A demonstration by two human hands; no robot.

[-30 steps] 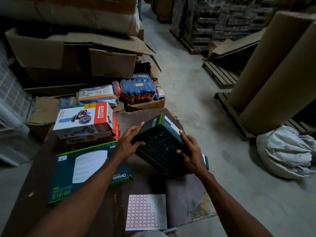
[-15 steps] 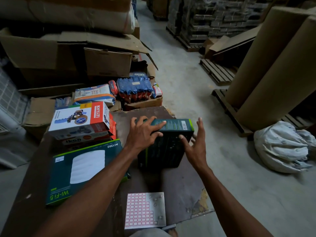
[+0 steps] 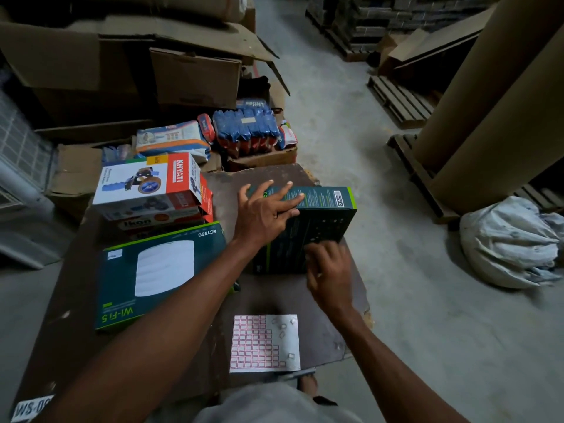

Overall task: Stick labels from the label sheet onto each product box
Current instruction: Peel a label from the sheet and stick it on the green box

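Ideally the left hand (image 3: 268,209) presses flat on top of the upright dark green box (image 3: 314,227), fingers (image 3: 287,190) spread and gripping nothing, so the box cannot tip under pressure on its near face. The right hand (image 3: 329,267), fingers curled, touches that face low down; whether it pinches a label I cannot tell. Nearer the person, the label sheet (image 3: 264,343) lies on the surface (image 3: 320,300), apart from both hands.

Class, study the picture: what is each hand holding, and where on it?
Neither grips anything. Left hand lies flat on the dark box top; right hand touches its front face.
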